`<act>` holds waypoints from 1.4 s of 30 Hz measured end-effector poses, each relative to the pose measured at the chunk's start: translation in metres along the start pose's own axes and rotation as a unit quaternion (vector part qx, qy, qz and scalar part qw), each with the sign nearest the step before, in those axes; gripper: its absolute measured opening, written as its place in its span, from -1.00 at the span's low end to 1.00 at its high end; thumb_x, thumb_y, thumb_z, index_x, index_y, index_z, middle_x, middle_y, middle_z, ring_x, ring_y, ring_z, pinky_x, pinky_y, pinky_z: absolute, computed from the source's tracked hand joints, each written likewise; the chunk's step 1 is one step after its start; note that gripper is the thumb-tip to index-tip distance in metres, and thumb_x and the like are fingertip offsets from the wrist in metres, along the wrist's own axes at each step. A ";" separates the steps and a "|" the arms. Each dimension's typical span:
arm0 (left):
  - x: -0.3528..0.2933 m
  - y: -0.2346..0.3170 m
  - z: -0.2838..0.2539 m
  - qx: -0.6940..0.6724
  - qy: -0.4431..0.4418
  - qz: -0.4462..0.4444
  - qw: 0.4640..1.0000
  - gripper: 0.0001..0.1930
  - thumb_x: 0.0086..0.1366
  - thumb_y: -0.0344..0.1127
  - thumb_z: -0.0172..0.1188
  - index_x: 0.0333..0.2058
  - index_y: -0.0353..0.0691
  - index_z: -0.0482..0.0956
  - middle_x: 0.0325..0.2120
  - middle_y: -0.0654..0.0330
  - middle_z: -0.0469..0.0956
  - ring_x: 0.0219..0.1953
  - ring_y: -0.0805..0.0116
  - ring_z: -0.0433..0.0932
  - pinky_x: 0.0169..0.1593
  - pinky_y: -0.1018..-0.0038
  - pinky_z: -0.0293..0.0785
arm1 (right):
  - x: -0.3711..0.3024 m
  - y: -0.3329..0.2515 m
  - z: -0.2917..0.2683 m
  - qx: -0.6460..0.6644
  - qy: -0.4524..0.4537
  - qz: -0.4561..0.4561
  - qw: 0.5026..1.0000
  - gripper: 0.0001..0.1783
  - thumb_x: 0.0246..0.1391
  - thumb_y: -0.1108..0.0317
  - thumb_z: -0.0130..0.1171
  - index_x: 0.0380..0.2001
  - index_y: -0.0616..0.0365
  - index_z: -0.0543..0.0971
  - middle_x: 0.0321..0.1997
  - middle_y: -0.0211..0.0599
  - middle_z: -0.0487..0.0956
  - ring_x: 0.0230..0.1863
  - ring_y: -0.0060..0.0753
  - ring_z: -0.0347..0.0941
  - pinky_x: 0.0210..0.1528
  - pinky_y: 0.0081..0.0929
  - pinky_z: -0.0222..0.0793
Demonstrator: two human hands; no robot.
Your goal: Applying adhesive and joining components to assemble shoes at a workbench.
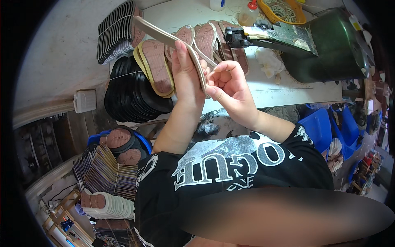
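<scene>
A long, thin beige shoe sole (158,33) is held up above the white table, seen nearly edge-on. My left hand (187,78) is closed round its middle, with the thumb against the near face. At the sole's lower end, my right hand (234,92) has its thumb pressed to the edge and its other fingers curled. A narrow pale strip (205,58) runs from behind the sole to those fingers. Just behind lie several pinkish-brown insoles with yellow or beige rims (155,68), partly hidden by my left hand and the sole.
A dark green sewing machine (329,45) occupies the right of the white table (288,92). Black soles (131,92) lie bundled at left, beside a striped sole stack (117,31). A yellow basket (284,10) stands behind. Blue bins (317,127) and more sole stacks (109,173) flank me.
</scene>
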State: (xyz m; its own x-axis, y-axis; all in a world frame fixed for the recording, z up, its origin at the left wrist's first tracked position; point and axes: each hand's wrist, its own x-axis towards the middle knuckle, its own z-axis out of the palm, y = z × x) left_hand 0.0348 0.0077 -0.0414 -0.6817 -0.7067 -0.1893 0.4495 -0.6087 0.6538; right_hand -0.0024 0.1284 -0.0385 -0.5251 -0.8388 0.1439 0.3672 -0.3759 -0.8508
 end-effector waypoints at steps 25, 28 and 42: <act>-0.001 0.001 0.000 0.004 -0.018 -0.094 0.995 -0.50 0.23 0.23 0.05 -0.56 -0.11 0.33 -0.71 0.34 0.26 -0.79 0.56 0.25 -0.76 0.66 0.22 | 0.002 0.004 -0.014 -0.069 -0.041 -0.088 0.993 -0.70 0.10 0.56 0.16 -0.17 0.16 0.28 -0.17 -0.33 0.42 -0.16 -0.60 0.38 -0.09 -0.59 0.33; 0.001 0.000 0.001 0.023 -0.019 -0.077 0.997 -0.48 0.24 0.24 0.04 -0.57 -0.12 0.32 -0.76 0.35 0.22 -0.80 0.56 0.22 -0.76 0.65 0.18 | 0.003 0.004 -0.015 -0.142 -0.034 -0.140 0.979 -0.67 0.08 0.58 0.17 -0.15 0.17 0.27 -0.19 -0.31 0.44 -0.18 -0.59 0.39 -0.09 -0.60 0.33; -0.001 0.012 0.009 0.044 -0.016 -0.013 0.999 -0.73 0.40 -0.21 -0.02 -0.05 -0.23 0.30 -0.33 0.19 0.50 -0.41 0.50 0.52 -0.42 0.62 0.42 | 0.026 -0.047 -0.018 -0.469 -0.051 -0.222 0.853 -0.37 -0.16 0.66 0.24 0.07 0.11 0.41 0.04 -0.23 0.37 -0.20 -0.41 0.40 -0.11 -0.49 0.39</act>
State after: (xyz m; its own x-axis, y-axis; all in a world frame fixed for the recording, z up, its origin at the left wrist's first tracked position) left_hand 0.0356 0.0050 -0.0268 -0.7109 -0.6786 -0.1848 0.3795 -0.5914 0.7115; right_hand -0.0475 0.1310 -0.0044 -0.3659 -0.7431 0.5603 -0.6524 -0.2245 -0.7239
